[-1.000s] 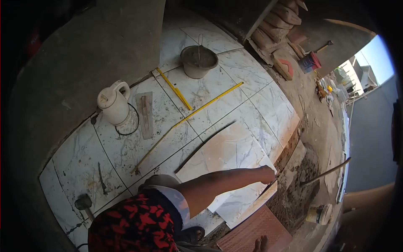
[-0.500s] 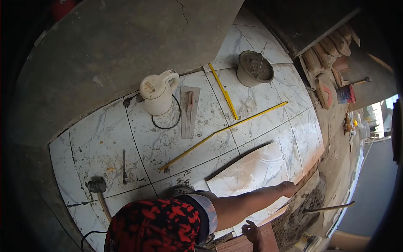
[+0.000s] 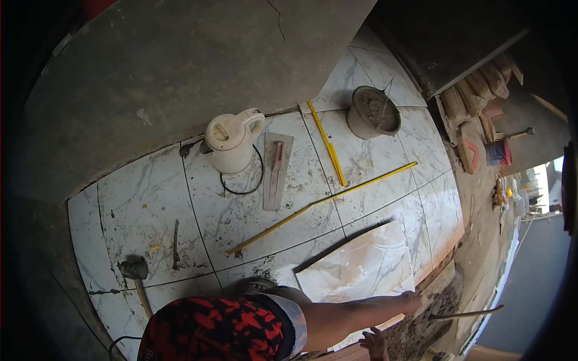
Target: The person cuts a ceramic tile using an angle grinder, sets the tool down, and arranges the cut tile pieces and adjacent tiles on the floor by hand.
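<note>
My left hand is at the right edge of a white marble-patterned tile, its fingers curled and partly hidden. The tile's far edge casts a dark shadow over the laid floor, so it looks raised there. Dusty brown smears mark its surface. Lower down, my right hand hangs near the tile's near edge with its fingers apart, holding nothing. My left sleeve is black and red, with a pale hem. Beyond the tile, a yellow folding ruler lies across the floor.
A cream kettle, a flat trowel, another yellow ruler piece and a mortar bucket stand or lie on the tiled floor. At left is a mallet. A wooden handle juts over rough ground at right.
The view has tilted, so the floor objects sit lower. My left hand has slid a little nearer along the tile's edge. My right hand has shifted slightly right.
</note>
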`<state>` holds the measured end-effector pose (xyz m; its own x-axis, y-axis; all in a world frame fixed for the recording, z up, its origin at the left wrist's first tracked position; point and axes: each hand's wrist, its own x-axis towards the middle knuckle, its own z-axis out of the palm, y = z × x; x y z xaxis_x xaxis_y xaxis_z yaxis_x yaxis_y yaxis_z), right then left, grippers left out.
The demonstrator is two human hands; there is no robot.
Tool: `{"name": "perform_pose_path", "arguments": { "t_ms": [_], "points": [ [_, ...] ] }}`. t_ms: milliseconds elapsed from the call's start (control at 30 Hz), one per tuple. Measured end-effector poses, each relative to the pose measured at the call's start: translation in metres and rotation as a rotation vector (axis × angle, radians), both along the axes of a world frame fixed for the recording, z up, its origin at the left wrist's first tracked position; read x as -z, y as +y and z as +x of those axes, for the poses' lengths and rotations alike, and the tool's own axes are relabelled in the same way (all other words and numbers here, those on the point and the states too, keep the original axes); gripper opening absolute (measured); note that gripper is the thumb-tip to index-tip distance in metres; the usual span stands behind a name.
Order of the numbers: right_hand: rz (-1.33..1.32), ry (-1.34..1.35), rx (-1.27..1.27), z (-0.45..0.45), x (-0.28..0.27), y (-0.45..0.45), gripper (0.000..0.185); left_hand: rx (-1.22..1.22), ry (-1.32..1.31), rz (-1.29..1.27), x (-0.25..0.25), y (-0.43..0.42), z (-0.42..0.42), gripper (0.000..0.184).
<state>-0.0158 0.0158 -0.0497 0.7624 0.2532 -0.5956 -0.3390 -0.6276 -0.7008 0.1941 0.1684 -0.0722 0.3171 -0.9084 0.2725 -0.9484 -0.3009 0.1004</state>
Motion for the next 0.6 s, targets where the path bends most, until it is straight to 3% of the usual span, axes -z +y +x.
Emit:
{"name": "perform_pose_path", "arguments": {
  "t_ms": [33,67,133,200,300,400,467,533,600],
  "points": [
    [0.086,0.146,0.083,0.009,-0.006,0.001,0.048,0.047,-0.085,0.04,-0.003,-0.002,-0.005,0.009],
    [0.171,0.294,0.172,0.012,-0.016,0.004,0.049,0.0,-0.002,0.058,-0.01,-0.007,-0.012,0.007],
    [0.123,0.158,0.114,0.008,-0.028,0.01,0.05,-0.104,0.154,0.085,-0.026,-0.017,-0.027,0.003],
    [0.03,0.097,0.117,0.009,-0.034,0.018,0.05,-0.355,0.528,-0.167,-0.042,-0.02,-0.039,0.013],
    [-0.028,0.035,0.133,0.017,-0.04,0.026,0.05,-0.424,0.689,-0.294,-0.071,0.009,-0.039,0.015],
    [-0.064,-0.018,0.12,0.021,-0.044,0.024,0.049,-0.21,0.102,0.005,-0.058,-0.003,-0.027,0.018],
    [-0.087,-0.018,0.067,0.02,-0.034,0.004,0.054,-0.486,0.561,-0.397,-0.039,-0.015,-0.024,0.018],
    [-0.063,-0.062,0.153,0.013,-0.005,-0.032,0.052,-0.478,0.695,-0.446,-0.037,0.005,-0.028,0.017],
    [-0.013,-0.171,-0.01,0.012,-0.009,-0.028,0.041,-0.408,0.785,-0.458,-0.038,0.023,-0.03,0.019]
  ]
}}
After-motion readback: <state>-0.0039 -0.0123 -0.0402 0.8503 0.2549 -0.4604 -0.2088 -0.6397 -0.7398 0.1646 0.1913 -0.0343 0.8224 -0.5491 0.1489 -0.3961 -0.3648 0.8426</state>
